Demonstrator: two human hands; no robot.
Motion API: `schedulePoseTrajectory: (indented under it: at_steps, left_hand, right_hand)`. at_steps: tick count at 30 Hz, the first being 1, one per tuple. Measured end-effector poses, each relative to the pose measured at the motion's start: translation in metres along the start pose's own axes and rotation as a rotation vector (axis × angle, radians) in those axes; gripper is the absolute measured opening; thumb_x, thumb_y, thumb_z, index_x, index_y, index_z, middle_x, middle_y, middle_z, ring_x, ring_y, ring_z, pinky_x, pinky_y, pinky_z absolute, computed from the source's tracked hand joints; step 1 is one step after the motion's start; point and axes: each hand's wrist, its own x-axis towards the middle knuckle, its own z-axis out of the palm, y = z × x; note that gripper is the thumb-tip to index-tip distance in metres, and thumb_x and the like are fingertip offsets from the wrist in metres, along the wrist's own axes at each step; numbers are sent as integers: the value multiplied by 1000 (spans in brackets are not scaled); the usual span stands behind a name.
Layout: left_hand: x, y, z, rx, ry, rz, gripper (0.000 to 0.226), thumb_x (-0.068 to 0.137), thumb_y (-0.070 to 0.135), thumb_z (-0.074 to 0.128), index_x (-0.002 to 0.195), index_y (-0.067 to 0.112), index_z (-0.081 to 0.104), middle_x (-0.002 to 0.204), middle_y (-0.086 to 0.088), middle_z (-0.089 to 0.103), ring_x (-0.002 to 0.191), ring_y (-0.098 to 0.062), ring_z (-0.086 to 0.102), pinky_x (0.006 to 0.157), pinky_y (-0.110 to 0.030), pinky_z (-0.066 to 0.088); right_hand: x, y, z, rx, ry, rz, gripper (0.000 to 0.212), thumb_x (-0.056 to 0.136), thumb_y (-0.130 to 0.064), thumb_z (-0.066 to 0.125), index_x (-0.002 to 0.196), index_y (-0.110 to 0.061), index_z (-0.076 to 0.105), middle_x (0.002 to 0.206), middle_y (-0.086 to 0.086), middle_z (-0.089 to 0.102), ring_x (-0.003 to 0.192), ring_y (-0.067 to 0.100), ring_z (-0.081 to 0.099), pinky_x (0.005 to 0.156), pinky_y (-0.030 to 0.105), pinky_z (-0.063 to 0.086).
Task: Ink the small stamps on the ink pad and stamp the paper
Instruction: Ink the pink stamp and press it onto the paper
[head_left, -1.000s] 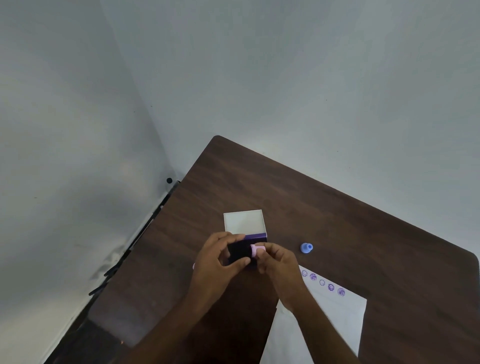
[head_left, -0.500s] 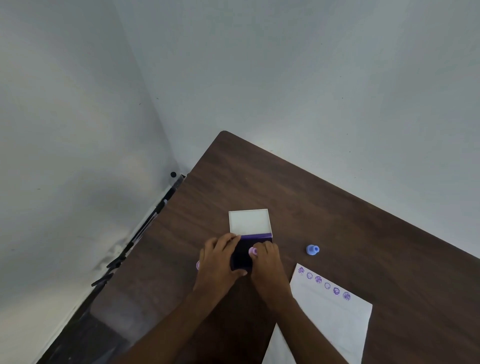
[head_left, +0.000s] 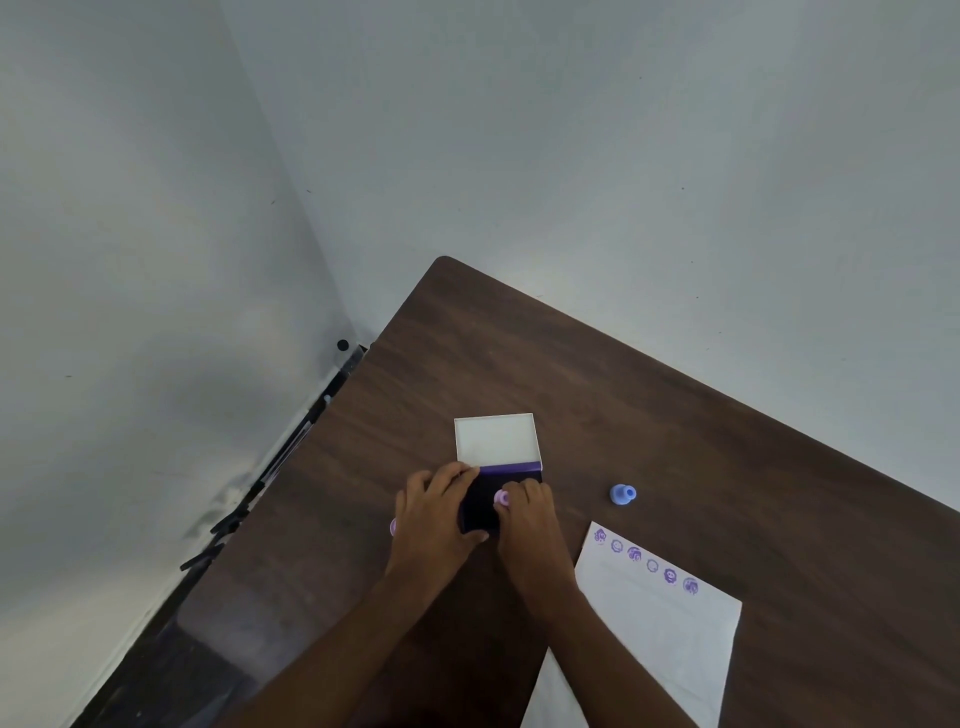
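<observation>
Dark brown wood-grain table (head_left: 675, 415), seen from above at an angle, set into the corner of a room with pale grey walls (head_left: 571, 130).

Near the table's middle lies an ink pad (head_left: 480, 506), its dark purple-black inking face turned up. Its white lid (head_left: 495, 439) is flipped open and lies flat on the far side of the pad, joined along a purple hinge edge.

Both hands rest at the pad, close together but not touching each other. The left hand (head_left: 436, 519) holds the pad's left side, fingers along the far edge and thumb along the near edge. The right hand (head_left: 530, 525) pinches a small pink stamp (head_left: 502, 498) in its fingertips and presses it down on the right part of the inking face. The stamp's top is a pale pink ring.

A second pink stamp (head_left: 393, 527) peeks out on the table just left of the left hand, mostly hidden by it.

A blue stamp (head_left: 622, 493) lies on the table to the right of the pad, well apart from both hands.

White paper (head_left: 660, 639) lies on the table to the right of the right forearm, reaching the lower edge of the view. Along its far edge runs a row of six round purple prints (head_left: 644, 561), some dark and some faint.

Black rods (head_left: 270, 467) lean in the gap between the table's left edge and the wall; what they are is unclear.
</observation>
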Motion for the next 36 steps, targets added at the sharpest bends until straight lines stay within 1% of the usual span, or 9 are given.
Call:
schedulePoseTrajectory:
  at_steps: [14,18,22,24,26,27,29,33,36]
  left_hand:
    - [1,4,-5,10,-26,-21,82,68,53,75,140,31,42,145,8,45,122,-19,39,98,-32,35]
    - [0,3,-5,10,-32,-24,84,65,54,76,139,32,43,143,8,47,122,-18,40,96,-32,36]
    - [1,7,-6,28,-79,-6,89,66,54,76,142,31,37,148,6,40,128,-19,37,101,-36,36]
    - [-1,12,-10,-2,-81,-12,88,68,51,77,143,32,35,150,6,36,132,-21,35,104,-40,36]
    - [-6,20,-10,-1,-8,63,75,73,44,75,139,33,41,146,6,43,128,-19,40,101,-38,37]
    - [-9,25,-8,-12,20,118,67,76,40,74,136,33,45,142,6,48,125,-17,43,100,-34,36]
    - [-15,42,-4,-58,-5,217,53,81,33,71,130,35,52,134,8,56,122,-14,47,98,-28,33]
    - [-26,98,15,43,-191,503,43,88,42,57,131,39,51,136,17,53,124,-7,44,98,-23,30]
    - [-28,135,38,141,-323,677,52,89,50,52,140,42,40,151,14,40,136,-16,39,110,-37,31]
  right_hand:
    - [1,-7,-8,115,-4,89,58,92,-23,62,141,-10,36,148,10,40,135,21,38,112,27,27]
    - [-16,1,-14,361,188,195,35,97,-30,53,124,-10,56,125,11,60,115,23,55,95,27,39]
    - [-59,30,-11,534,273,363,37,94,-33,56,123,-9,57,122,9,60,113,23,56,99,31,40]
    - [-82,45,-14,549,433,357,28,91,-36,60,108,-15,66,106,3,69,97,16,64,88,28,50]
    - [-103,58,-21,548,586,376,18,86,-45,61,83,-28,66,83,-10,71,76,10,66,66,17,51]
    - [-113,64,-24,561,635,409,24,84,-49,61,75,-28,64,75,-15,69,69,9,65,58,13,48]
    - [-128,76,-28,611,706,464,27,84,-52,61,73,-28,63,71,-16,68,66,6,65,49,10,45]
    - [-145,106,-35,682,848,489,19,86,-46,65,76,-29,66,72,-17,69,73,0,65,52,9,49]
    - [-149,126,-41,740,899,527,16,86,-43,66,75,-31,65,70,-16,70,69,4,67,51,14,53]
